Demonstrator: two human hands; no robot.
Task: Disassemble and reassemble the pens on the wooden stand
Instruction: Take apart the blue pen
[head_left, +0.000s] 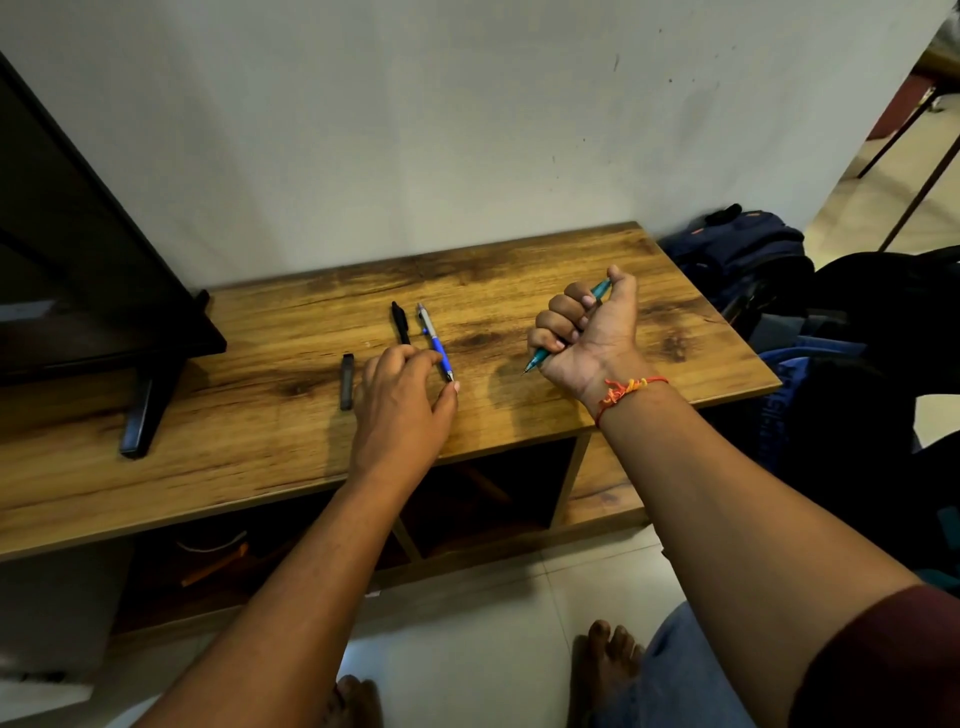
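On the wooden stand (519, 415) the right hand (584, 332) is closed in a fist around a teal pen (601, 291), palm turned toward the camera. The pen's tip points down and left just above the board, and its upper end sticks out past the thumb. A red-orange thread (623, 389) is tied around that wrist. The left hand (405, 400) lies palm down over the middle of the board, its fingers loosely bent over the lower end of a blue-and-silver pen (434, 338) and its thumb tip just beside the pen's point. Whether the fingers pinch the pen or only rest on it cannot be told. A black pen (400, 322) lies just left of the blue one, nearly parallel to it, its near end hidden under the fingers. A black cap (347, 382) lies alone beside the hand. A television's foot (143, 415) stands at the left, and a blue backpack (737, 249) sits beyond the right end.
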